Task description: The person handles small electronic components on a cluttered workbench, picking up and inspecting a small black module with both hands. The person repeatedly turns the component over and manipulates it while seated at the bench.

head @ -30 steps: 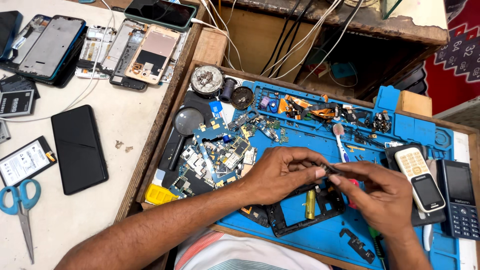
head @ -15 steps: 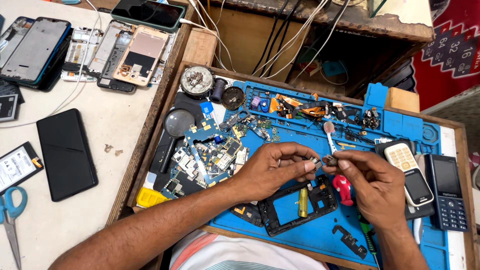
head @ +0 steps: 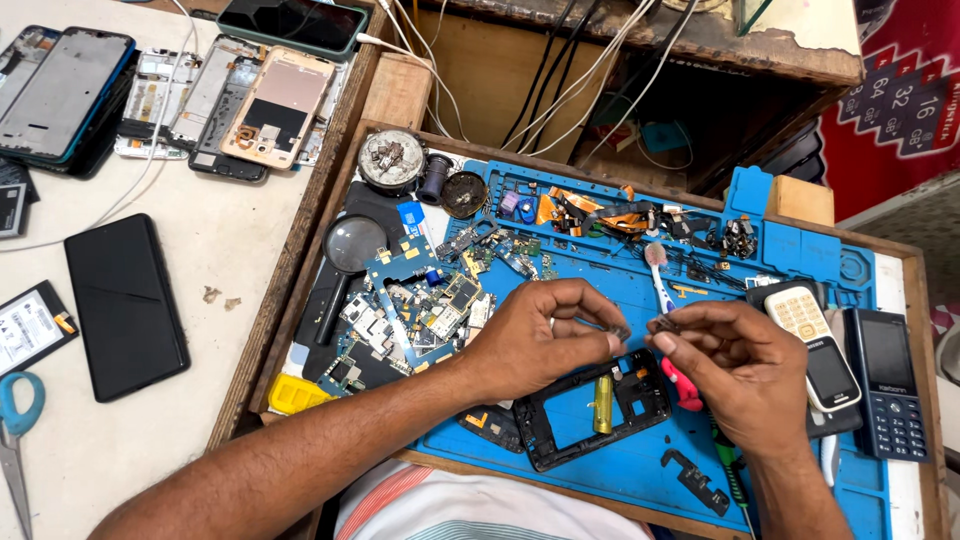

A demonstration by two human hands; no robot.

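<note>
Over the blue mat's near edge my left hand and right hand each pinch a tiny part shut-fingered; mating them likely needs steady alignment above the black frame.

We count two keypad phones at the right, one magnifying glass, one toothbrush, one black phone frame, one pair of scissors, and our two hands.
</note>
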